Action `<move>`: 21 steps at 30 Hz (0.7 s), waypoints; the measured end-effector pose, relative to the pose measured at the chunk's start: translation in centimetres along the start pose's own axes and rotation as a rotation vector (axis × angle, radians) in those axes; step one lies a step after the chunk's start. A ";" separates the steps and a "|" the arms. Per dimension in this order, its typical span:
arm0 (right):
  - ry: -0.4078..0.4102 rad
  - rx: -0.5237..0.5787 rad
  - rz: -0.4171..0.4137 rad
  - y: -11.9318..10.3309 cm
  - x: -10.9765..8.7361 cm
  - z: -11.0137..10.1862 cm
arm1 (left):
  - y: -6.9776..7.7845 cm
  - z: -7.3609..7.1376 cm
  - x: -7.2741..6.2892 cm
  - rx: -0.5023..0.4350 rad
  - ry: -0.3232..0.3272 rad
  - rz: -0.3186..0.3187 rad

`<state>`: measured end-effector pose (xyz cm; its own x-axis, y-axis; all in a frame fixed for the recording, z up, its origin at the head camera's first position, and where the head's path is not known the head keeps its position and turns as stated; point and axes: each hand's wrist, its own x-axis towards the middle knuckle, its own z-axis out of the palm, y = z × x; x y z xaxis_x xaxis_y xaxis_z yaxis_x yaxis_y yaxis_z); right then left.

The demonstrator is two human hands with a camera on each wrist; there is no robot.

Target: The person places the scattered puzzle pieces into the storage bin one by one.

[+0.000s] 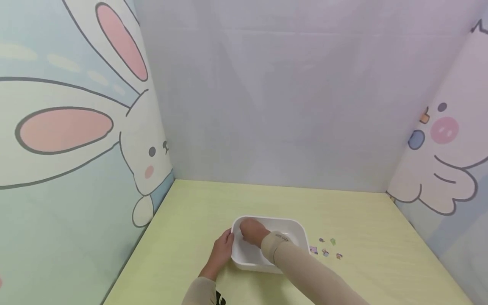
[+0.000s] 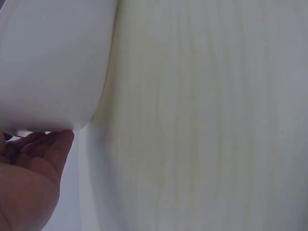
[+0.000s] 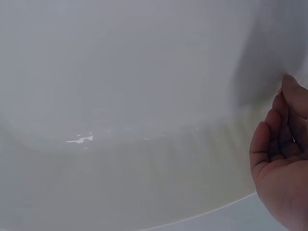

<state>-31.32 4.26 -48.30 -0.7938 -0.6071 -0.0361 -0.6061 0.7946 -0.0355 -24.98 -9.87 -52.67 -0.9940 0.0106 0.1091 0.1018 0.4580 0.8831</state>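
A white rectangular plastic basin (image 1: pixel 263 267) with rounded corners stands on the yellowish table. My left hand (image 1: pixel 223 249) grips its left end from outside. In the left wrist view, bent fingers (image 2: pixel 60 149) lie against the basin's outer wall (image 2: pixel 53 67). My right hand (image 1: pixel 252 231) reaches across into the basin, at its far left corner. Its fingers are curled, with the thumb close to the index finger by the inner wall, in the right wrist view (image 3: pixel 284 149). Nothing shows between those fingertips. Bright glints mark the basin's inside (image 3: pixel 79 139).
Right of the basin lie several small colourful flat pieces, among them a purple one (image 1: pixel 313 249) close to the basin and a green one (image 1: pixel 333 241). Cartoon-printed walls (image 1: pixel 145 169) stand at both sides, with a plain pale wall (image 1: pixel 274 106) behind.
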 end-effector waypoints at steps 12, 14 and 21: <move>0.011 0.045 0.006 -0.1 -0.2 0.5 | 0.0 0.0 0.0 0.004 -0.009 -0.005; -0.002 0.057 0.022 -0.1 -0.3 0.4 | 0.1 0.0 0.0 0.002 -0.008 0.000; -0.046 0.058 0.038 0.4 -0.2 0.6 | 0.2 -0.2 0.1 0.003 -0.006 -0.004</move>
<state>-31.42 4.72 -48.90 -0.8120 -0.5775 -0.0846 -0.5709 0.8160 -0.0912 -25.06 -9.92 -52.39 -0.9946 0.0141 0.1027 0.0976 0.4608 0.8821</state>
